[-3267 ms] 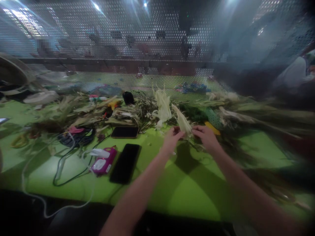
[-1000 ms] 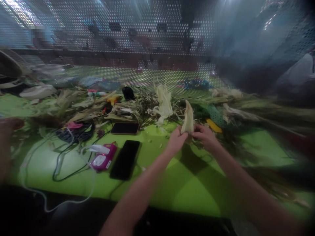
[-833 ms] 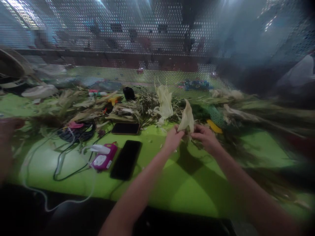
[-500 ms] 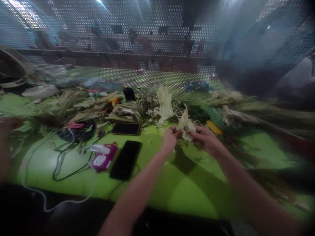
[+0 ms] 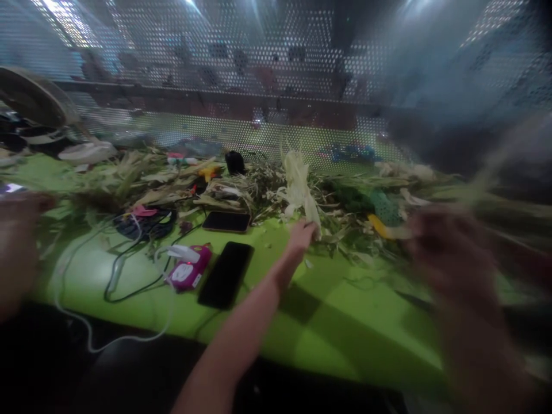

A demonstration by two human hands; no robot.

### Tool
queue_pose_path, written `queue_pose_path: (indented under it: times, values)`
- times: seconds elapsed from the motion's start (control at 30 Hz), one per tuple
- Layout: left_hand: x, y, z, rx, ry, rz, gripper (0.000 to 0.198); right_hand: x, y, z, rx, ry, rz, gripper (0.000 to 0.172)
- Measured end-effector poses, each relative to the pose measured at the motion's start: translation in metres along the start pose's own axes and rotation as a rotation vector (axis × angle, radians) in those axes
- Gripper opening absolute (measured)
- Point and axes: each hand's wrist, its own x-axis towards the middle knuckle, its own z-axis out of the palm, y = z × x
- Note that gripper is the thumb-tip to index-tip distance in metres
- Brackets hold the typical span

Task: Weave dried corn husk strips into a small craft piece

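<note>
My left hand (image 5: 301, 236) is closed, its fingertips pinching a pale strip of corn husk (image 5: 312, 214). Right behind it, a bundle of cream husks (image 5: 296, 178) stands upright, fanned at the top. Whether the strip joins that bundle I cannot tell. My right hand (image 5: 448, 244) is raised well off to the right and smeared by motion. A pale, blurred streak rises beside it, and a light strip shows at its left side. Its fingers and anything in them cannot be made out.
Dried husks and stalks (image 5: 125, 172) lie along the back of the green table (image 5: 336, 339), below a perforated metal screen (image 5: 276, 69). Two phones (image 5: 226, 275), a magenta box (image 5: 188, 270) and cables lie left. Another person's blurred hand (image 5: 19, 241) is at far left.
My right hand has left the husk it held beside my left hand and swung right and toward me. My left hand remains near the upright bundle. The view has shifted slightly.
</note>
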Motion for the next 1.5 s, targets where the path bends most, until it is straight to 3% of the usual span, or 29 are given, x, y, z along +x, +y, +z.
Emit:
queue_pose_path:
  times: [0.07,0.17,0.27,0.43,0.63,0.83,1.0,1.13,1.33,1.5]
  values:
    - [-0.005,0.003,0.004,-0.05,-0.086,0.019,0.008,0.004,0.013,0.022,0.149,-0.026,0.208,0.027]
    - [-0.008,0.005,0.008,-0.1,-0.136,-0.018,0.009,0.011,0.037,0.057,0.135,-0.067,0.399,0.036]
    - [-0.009,0.005,0.011,-0.083,-0.139,0.025,0.014,0.012,0.054,0.077,0.113,-0.1,0.457,0.042]
    - [-0.01,0.003,0.011,-0.011,-0.133,0.097,0.018,0.006,0.06,0.085,0.168,-0.121,0.484,0.039]
    - [-0.013,0.002,0.01,0.144,-0.184,0.12,0.014,0.003,0.061,0.085,0.132,-0.053,0.492,0.039]
    - [-0.016,0.003,0.013,0.232,-0.174,0.167,0.009,0.003,0.067,0.086,0.121,-0.081,0.503,0.035]
    - [-0.017,0.003,0.016,0.233,-0.128,0.188,0.002,0.003,0.063,0.086,0.17,-0.168,0.48,0.029]
    - [-0.007,0.0,0.009,0.112,-0.078,0.117,0.007,0.003,0.048,0.082,0.208,-0.294,0.363,0.026]
    - [0.01,-0.003,-0.002,-0.133,0.02,0.016,0.012,0.001,0.021,0.055,0.377,-0.289,0.351,0.024]
    - [0.01,0.006,-0.006,-0.195,0.093,-0.088,0.006,-0.005,-0.007,0.018,0.628,-0.081,0.233,0.015]
